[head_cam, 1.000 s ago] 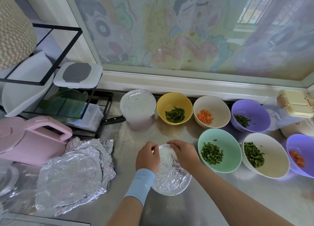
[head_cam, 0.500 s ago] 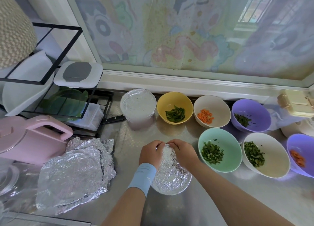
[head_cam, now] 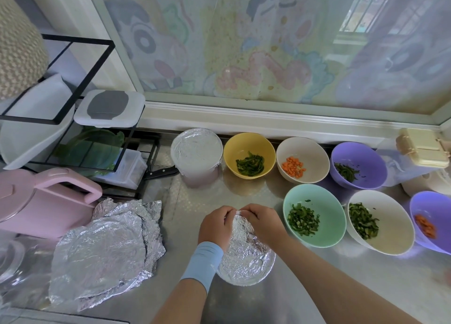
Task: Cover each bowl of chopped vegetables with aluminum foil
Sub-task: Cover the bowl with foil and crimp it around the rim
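Head view, looking down at a shiny metal tabletop (head_cam: 190, 201) below a window with a faded cartoon film.

Near the front edge, in the middle, stands a bowl (head_cam: 251, 278) with a crinkled foil sheet (head_cam: 246, 250) spread over its top. Both hands meet at the bowl's far rim. The left hand (head_cam: 214, 226), with a pale blue wristband (head_cam: 202, 260), and the right hand (head_cam: 263, 222) each have curled fingers pinching the foil's edge there, almost touching each other.

At the back, a second bowl (head_cam: 196, 148) is already sealed with smooth foil. To its right, in a row, are open bowls: a yellow bowl (head_cam: 244, 142) of green strips, a cream bowl (head_cam: 312, 153) of diced carrot, and a purple bowl (head_cam: 366, 157) of greens.

In front of that row, to the right of the hands, sit a mint bowl (head_cam: 327, 201) and a white bowl (head_cam: 393, 233), both holding chopped greens, then another purple bowl (head_cam: 436, 209) with orange pieces, cut off by the frame.

To the left of the hands lies a loose stack of foil sheets (head_cam: 105, 250), just beside a pink jug (head_cam: 44, 201).
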`<state>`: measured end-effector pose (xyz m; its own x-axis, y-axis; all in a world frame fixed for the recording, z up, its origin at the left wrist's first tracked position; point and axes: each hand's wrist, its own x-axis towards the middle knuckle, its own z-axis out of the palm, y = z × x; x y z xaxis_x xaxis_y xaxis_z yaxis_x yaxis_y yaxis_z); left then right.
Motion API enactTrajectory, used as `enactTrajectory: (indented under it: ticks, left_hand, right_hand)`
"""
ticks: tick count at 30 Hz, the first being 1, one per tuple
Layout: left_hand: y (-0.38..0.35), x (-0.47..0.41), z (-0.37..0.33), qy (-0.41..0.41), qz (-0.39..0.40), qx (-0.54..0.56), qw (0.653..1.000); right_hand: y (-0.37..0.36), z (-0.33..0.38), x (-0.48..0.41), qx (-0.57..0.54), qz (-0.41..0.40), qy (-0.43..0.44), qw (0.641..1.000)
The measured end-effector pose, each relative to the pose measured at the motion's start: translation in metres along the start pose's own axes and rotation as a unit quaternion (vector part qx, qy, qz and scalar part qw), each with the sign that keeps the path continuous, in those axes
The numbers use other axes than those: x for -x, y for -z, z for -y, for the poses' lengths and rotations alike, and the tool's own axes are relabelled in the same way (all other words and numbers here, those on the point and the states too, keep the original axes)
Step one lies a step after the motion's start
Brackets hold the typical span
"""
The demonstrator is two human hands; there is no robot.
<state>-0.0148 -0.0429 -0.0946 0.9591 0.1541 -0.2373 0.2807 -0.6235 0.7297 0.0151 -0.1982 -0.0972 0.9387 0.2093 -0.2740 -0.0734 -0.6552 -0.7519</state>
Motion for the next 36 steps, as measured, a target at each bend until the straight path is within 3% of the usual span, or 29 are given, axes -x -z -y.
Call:
enactTrajectory:
  ticks: [8, 14, 22, 25, 29, 36]
  left_hand:
    - [0.004, -0.002, 0.001, 0.036, 0.038, 0.047, 0.998]
    - [0.012, 0.005, 0.007, 0.058, 0.034, 0.14, 0.988]
    - [0.006, 0.005, 0.008, 0.109, 0.004, 0.149, 0.983]
    - [0.008, 0.008, 0.009, 0.083, 0.037, 0.119, 0.989]
    - [0.008, 0.018, 0.009, 0.035, 0.003, 0.137, 0.99]
    - [0.004, 0.011, 0.007, 0.098, -0.006, 0.141, 0.985]
  right_hand:
    - [0.001, 0.002, -0.001, 0.016, 0.035, 0.004, 0.999]
    - [0.0, -0.001, 0.008, 0.031, -0.018, 0.014, 0.999]
    - [0.001, -0.001, 0.004, 0.047, 0.009, -0.021, 0.999]
    - [0.003, 0.003, 0.004, 0.069, 0.031, -0.007, 0.997]
    - [0.002, 0.007, 0.012, 0.037, 0.012, 0.006, 0.999]
    - [-0.004, 0.005, 0.007, 0.03, -0.004, -0.034, 0.999]
